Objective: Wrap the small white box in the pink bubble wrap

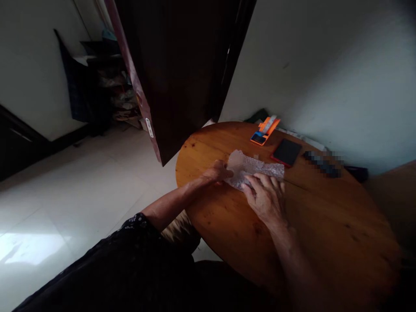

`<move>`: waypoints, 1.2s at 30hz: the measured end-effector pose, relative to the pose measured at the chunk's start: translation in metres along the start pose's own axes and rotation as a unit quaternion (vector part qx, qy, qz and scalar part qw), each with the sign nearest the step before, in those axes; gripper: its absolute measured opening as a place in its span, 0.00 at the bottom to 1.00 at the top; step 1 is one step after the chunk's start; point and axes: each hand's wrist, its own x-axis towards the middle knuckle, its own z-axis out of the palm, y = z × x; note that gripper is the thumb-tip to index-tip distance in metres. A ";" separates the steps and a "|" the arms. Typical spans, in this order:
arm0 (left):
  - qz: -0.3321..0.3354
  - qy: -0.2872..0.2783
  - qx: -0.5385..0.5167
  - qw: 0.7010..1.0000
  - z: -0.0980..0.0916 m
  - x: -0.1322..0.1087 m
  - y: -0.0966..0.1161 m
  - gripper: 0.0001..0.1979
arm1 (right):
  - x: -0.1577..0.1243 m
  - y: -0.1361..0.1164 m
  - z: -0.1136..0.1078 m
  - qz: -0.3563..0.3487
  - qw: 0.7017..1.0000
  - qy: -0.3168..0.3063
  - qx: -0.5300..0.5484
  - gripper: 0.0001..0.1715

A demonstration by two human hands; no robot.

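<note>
Fingers of the right hand [264, 197] lie spread and gently bent over the bubble wrap [238, 162]; whether those of the left hand [218, 172] pinch its left edge, I cannot tell. Beneath it all is the wooden table [312, 225]; the wrap lies near its far rim, with a dark red-edged slab [286, 151] and a smaller orange-and-blue object [267, 131] beyond. Probably best — one hand anchoring, the other smoothing lightly — to spare the bubbles.

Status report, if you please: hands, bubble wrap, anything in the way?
Left hand at left edge of bubble wrap; right hand resting on it. Wrap crinkled, on wooden table. Orange object beyond, apart from both hands.
</note>
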 end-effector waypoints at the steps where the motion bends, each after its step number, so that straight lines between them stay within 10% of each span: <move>1: 0.001 0.001 -0.002 1.000 0.002 0.000 0.001 0.01 | 0.000 -0.001 -0.001 0.001 1.000 0.000 -0.003 0.19; 20: 0.095 -0.163 -0.025 0.982 0.013 -0.016 0.027 0.10 | -0.003 0.003 -0.015 0.080 0.986 -0.036 0.139 0.27; 30: 0.394 0.038 0.272 0.877 0.041 -0.010 0.005 0.10 | -0.013 0.041 -0.023 0.290 0.935 0.015 0.205 0.18; 36: 0.431 0.043 0.253 0.865 0.047 -0.004 -0.008 0.12 | -0.026 0.074 -0.032 0.398 0.898 -0.143 0.125 0.33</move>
